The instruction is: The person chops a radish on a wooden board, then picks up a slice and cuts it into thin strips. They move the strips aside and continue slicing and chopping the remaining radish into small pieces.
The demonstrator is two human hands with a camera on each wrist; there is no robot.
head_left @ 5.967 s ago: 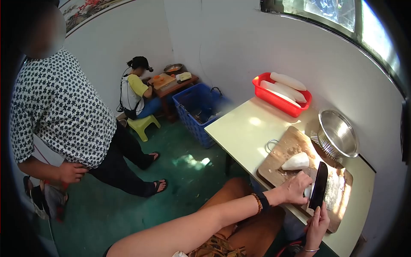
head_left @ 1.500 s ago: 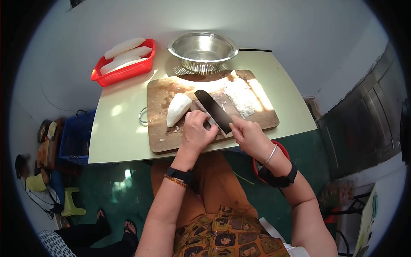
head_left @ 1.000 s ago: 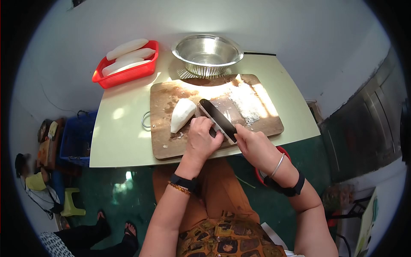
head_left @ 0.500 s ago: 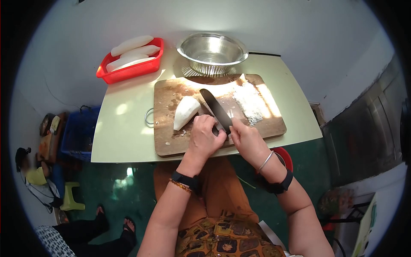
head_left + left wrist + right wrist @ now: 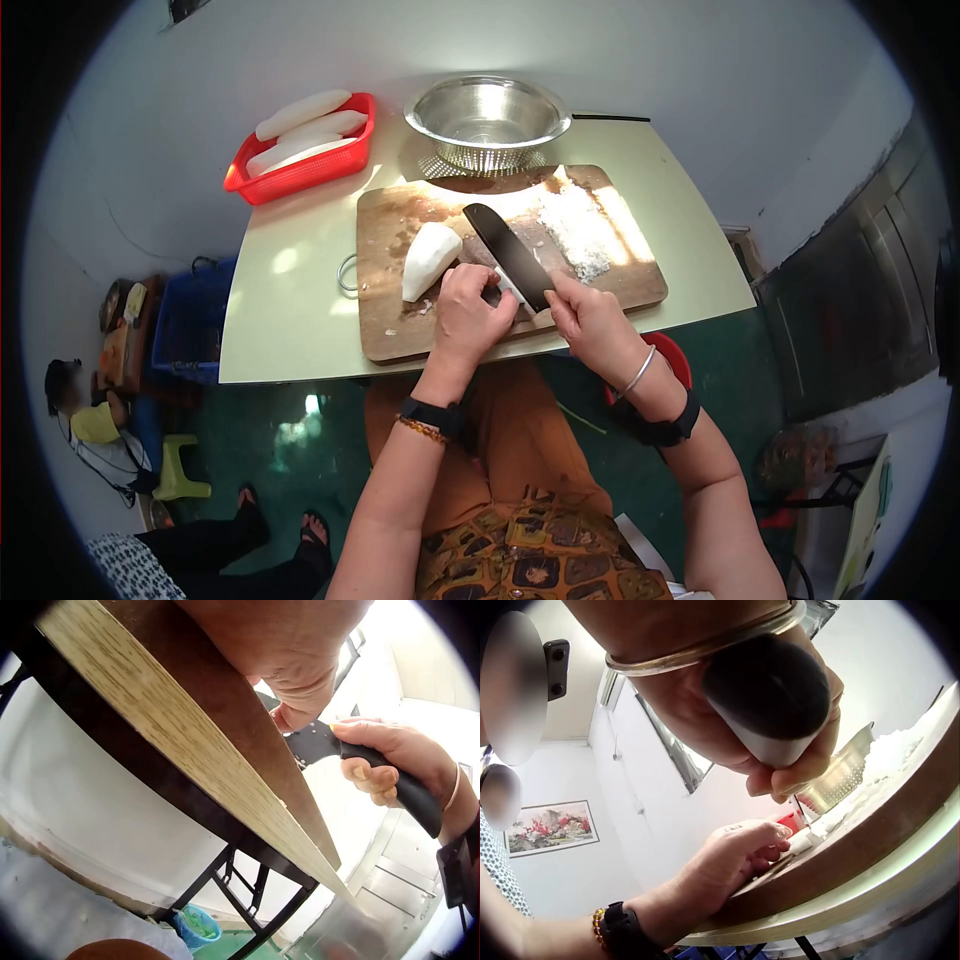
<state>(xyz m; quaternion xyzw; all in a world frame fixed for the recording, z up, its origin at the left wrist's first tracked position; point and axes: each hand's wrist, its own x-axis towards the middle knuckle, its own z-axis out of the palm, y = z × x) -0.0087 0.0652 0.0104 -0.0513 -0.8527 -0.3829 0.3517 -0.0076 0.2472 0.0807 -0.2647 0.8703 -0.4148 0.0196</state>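
Two hands work at the cutting board's (image 5: pixel 400 330) near edge: right hand (image 5: pixel 590 320) grips the knife (image 5: pixel 510 255), left hand (image 5: pixel 472 318) curls over a white piece (image 5: pixel 510 292).

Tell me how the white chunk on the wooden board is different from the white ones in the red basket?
The chunk on the cutting board is short, with one end tapering; the pieces in the red basket are long. The chunk lies alone near the left hand; the basket pieces are stacked together, untouched. Both are white and look peeled.
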